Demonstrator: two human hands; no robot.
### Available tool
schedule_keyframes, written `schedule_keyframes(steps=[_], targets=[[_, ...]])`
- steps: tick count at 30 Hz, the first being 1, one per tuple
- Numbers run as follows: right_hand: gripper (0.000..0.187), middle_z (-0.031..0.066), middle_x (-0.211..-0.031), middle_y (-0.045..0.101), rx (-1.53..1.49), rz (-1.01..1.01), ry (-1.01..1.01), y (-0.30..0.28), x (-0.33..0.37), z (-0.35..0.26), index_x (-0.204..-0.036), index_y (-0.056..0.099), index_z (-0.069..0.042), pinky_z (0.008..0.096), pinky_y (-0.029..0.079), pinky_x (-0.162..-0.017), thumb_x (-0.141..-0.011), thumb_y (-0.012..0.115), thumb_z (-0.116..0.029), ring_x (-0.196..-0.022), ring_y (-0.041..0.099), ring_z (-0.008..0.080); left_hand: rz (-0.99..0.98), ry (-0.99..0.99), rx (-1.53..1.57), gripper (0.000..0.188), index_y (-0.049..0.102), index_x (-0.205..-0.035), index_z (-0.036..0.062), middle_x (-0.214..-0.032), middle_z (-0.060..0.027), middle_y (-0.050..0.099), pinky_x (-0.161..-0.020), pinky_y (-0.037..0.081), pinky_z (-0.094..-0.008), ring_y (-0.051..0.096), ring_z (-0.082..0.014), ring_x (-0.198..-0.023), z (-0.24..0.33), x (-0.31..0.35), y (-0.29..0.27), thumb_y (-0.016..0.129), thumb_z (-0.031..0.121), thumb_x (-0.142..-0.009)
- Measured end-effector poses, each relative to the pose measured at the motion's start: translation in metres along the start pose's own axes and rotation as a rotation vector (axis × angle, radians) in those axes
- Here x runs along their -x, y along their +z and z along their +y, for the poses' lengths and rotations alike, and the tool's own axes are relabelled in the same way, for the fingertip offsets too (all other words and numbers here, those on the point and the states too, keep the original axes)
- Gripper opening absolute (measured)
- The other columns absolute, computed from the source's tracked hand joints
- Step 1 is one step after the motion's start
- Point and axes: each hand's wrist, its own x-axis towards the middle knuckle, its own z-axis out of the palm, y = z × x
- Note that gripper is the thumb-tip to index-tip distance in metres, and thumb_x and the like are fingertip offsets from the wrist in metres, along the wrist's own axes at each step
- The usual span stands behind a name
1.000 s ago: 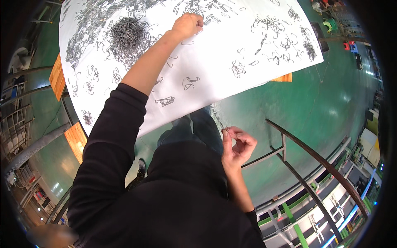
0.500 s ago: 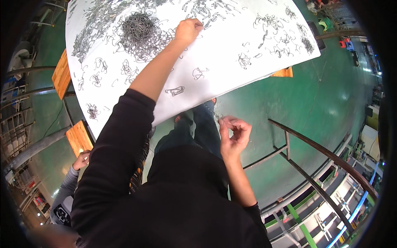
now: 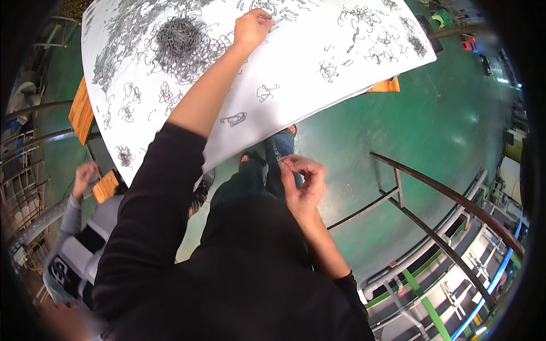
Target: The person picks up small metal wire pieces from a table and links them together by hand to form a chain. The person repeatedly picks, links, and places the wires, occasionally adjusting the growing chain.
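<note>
My left hand (image 3: 252,29) is over the far part of the white-covered table (image 3: 296,91), its fingertips drawn together beside scattered dark wire hooks (image 3: 287,14). Whatever lies between those fingertips is too small to name. In front of my body, beyond the table's near edge, my right hand (image 3: 305,184) pinches a thin metal wire piece between thumb and forefinger. Something chain-like seems to hang by it against my jeans, but it is hard to make out. A dense heap of wire hooks (image 3: 179,40) sits left of my left hand, with looser ones spread around it.
Small tangled clusters (image 3: 328,70) of wire pieces dot the right of the table. A co-worker's hand (image 3: 85,175) is at the left, by a wooden board (image 3: 106,186). Dark metal rails (image 3: 443,203) stand on the green floor at right.
My right hand has shifted left, nearer my body's middle. My left hand stays at the hooks, slightly farther up in the view. The co-worker's hand has risen and moved left.
</note>
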Motion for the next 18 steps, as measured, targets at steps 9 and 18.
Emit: schedule_keyframes(steps=[9, 18], targets=[[0.027, 0.0132, -0.089, 0.067, -0.054, -0.004, -0.086, 0.011, -0.008, -0.004, -0.093, 0.048, -0.001, 0.0244, 0.054, -0.066, -0.079, 0.067, 0.012, -0.074, 0.067, 0.0146, -0.288, -0.248, 0.662, 0.013, 0.068, -0.095, 0.0021, -0.085, -0.0024, 0.068, -0.068, 0.046, -0.0221, 0.06, -0.0071, -0.077, 0.044, 0.225, -0.087, 0.07, 0.009, -0.085], [0.037, 0.0144, -0.096, 0.063, -0.009, -0.122, -0.145, 0.021, 0.003, -0.011, -0.103, 0.043, -0.002, 0.0305, 0.056, -0.078, -0.079, 0.066, 0.013, -0.088, 0.065, 0.0176, -0.181, -0.18, 0.828, 0.01, 0.066, -0.094, 0.0009, -0.089, -0.0037, 0.068, -0.074, 0.049, -0.0237, 0.062, -0.0085, -0.082, 0.052, 0.279, -0.108, 0.068, 0.003, -0.085]])
